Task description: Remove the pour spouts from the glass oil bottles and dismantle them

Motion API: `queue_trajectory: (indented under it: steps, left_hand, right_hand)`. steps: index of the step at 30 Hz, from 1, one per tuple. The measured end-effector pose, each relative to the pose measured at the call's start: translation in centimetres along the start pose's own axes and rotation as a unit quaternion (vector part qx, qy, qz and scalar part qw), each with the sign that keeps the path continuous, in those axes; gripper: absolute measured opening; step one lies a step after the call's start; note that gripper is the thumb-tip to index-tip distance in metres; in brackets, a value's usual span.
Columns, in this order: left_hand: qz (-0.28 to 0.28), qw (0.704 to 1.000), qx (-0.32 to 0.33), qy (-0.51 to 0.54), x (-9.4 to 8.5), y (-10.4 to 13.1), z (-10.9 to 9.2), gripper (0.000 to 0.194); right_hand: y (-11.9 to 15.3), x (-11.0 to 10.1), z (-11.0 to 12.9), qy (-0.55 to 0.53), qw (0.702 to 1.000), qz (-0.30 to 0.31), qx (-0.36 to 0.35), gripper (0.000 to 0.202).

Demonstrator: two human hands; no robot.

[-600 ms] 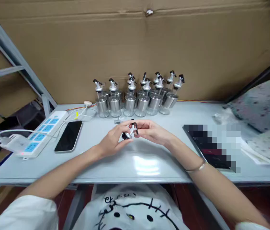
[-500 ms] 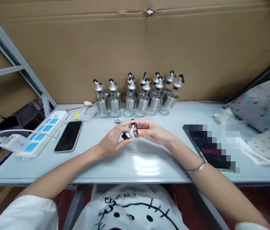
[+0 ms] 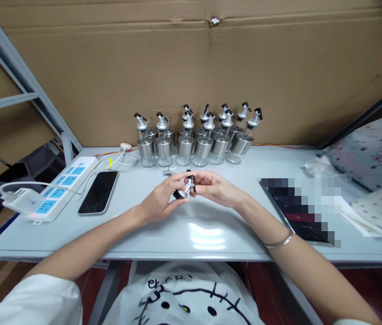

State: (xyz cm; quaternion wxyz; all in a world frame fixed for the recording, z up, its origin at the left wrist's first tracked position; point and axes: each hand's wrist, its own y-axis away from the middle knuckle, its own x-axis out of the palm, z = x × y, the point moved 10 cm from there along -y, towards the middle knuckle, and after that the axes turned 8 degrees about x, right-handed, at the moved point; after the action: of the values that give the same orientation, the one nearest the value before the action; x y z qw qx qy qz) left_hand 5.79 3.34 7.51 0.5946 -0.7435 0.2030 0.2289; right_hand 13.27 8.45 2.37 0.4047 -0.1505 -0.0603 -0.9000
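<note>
Between my two hands is a bottle pourer spout (image 3: 184,192), white with a black ribbed stopper and a black flip cap. My left hand (image 3: 162,195) is closed round its stopper end, which points to the lower left. The fingers of my right hand (image 3: 214,188) pinch the black cap at the other end. Just behind my hands a small clear-and-grey piece (image 3: 169,172) lies on the table; its kind I cannot make out. Farther back stand several glass and steel oil bottles (image 3: 184,146), many topped with the same sort of spout.
To the left, a phone (image 3: 98,192) lies beside a white power strip (image 3: 64,189) with a plugged-in charger and cables. A dark flat, partly blurred object (image 3: 284,205) lies on the right, near crumpled plastic (image 3: 318,166) and patterned cloth (image 3: 377,149). Cardboard (image 3: 143,67) walls off the back.
Both hands keep their hold on the pourer spout, with only a slight shift of the fingers. The whole view has moved a little.
</note>
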Motion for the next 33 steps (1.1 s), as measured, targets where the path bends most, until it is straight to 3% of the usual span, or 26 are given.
queue_trajectory:
  steps: [16, 25, 33]
  left_hand:
    - [0.0, 1.0, 0.005, -0.022, -0.1, -0.1, -0.2, 0.019]
    - [0.029, 0.998, 0.023, -0.06, 0.1, -0.1, -0.3, 0.018]
    - [0.011, 1.0, 0.014, -0.022, 0.0, 0.1, -0.2, 0.022]
  right_hand:
    - [-0.1, -0.1, -0.2, -0.016, 1.0, -0.013, 0.014, 0.024]
    - [0.0, -0.2, -0.5, -0.023, 0.999, 0.0, 0.032, 0.028]
    - [0.0, 0.8, -0.5, -0.026, 0.998, 0.04, 0.041, 0.021]
